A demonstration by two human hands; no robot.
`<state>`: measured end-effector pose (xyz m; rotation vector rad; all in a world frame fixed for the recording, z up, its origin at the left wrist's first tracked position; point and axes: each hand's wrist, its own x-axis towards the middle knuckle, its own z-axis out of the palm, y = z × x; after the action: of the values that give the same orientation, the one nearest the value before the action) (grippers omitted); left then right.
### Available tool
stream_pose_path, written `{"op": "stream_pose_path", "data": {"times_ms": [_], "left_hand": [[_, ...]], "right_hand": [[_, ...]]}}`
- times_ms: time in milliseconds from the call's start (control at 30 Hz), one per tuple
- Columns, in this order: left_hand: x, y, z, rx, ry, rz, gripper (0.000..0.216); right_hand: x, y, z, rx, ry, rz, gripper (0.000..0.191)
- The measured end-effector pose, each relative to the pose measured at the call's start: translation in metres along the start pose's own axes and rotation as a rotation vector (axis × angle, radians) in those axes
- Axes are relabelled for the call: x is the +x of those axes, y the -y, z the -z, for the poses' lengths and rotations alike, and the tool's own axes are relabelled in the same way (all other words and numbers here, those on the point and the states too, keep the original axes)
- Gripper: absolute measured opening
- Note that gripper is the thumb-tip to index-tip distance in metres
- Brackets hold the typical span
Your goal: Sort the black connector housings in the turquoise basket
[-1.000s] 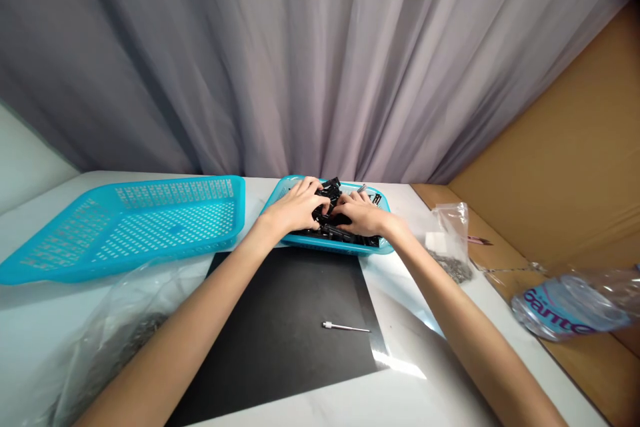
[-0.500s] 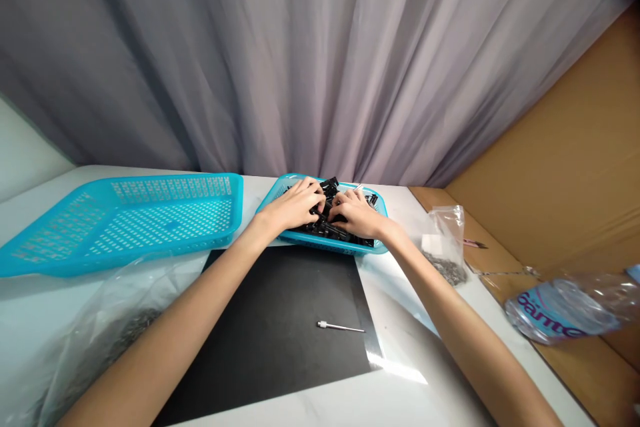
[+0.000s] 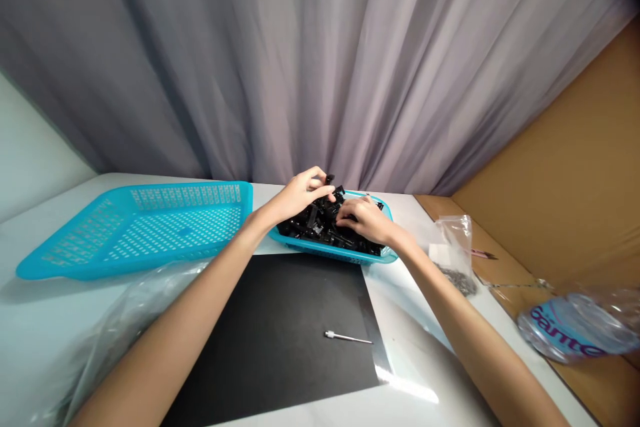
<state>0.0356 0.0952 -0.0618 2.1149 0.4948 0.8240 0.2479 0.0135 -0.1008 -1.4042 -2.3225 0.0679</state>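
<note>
A small blue basket (image 3: 334,253) at the far middle of the table holds several black plastic parts (image 3: 313,225). My left hand (image 3: 299,195) hovers just above the heap, its fingers pinched on one black part lifted at the back. My right hand (image 3: 364,220) lies on the right side of the heap, fingers curled among the parts; whether it grips one is hidden.
A larger blue basket (image 3: 140,230) sits to the left. A black mat (image 3: 280,327) in front carries a thin metal pin (image 3: 347,337). Clear bags lie at the left front (image 3: 125,320) and the right (image 3: 453,253), near a plastic bottle (image 3: 575,327) and a cardboard wall (image 3: 565,173).
My left hand has risen from the heap with a black part pinched in its fingers. My right hand stays on the parts. The camera view shifted slightly.
</note>
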Motion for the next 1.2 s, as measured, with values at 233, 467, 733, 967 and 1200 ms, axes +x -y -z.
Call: {"op": "stream_pose_path", "data": {"times_ms": [233, 467, 733, 967, 1200], "left_hand": [[-0.002, -0.002, -0.004, -0.343, 0.016, 0.150, 0.054], [-0.006, -0.008, 0.001, -0.470, 0.141, 0.183, 0.046], [-0.009, -0.005, 0.003, -0.496, 0.147, 0.274, 0.036], [-0.008, -0.012, -0.005, -0.479, 0.156, 0.245, 0.058], [-0.006, -0.011, -0.013, -0.504, 0.187, 0.199, 0.054]], "right_hand": [[0.001, 0.002, -0.004, 0.179, -0.023, 0.018, 0.010], [0.005, 0.013, -0.015, 0.026, 0.023, -0.022, 0.017], [0.000, 0.012, 0.008, 0.307, -0.163, -0.143, 0.021], [-0.009, -0.002, 0.043, 0.753, -0.240, -0.175, 0.032], [-0.014, -0.017, 0.038, 0.986, -0.216, -0.199, 0.040]]}}
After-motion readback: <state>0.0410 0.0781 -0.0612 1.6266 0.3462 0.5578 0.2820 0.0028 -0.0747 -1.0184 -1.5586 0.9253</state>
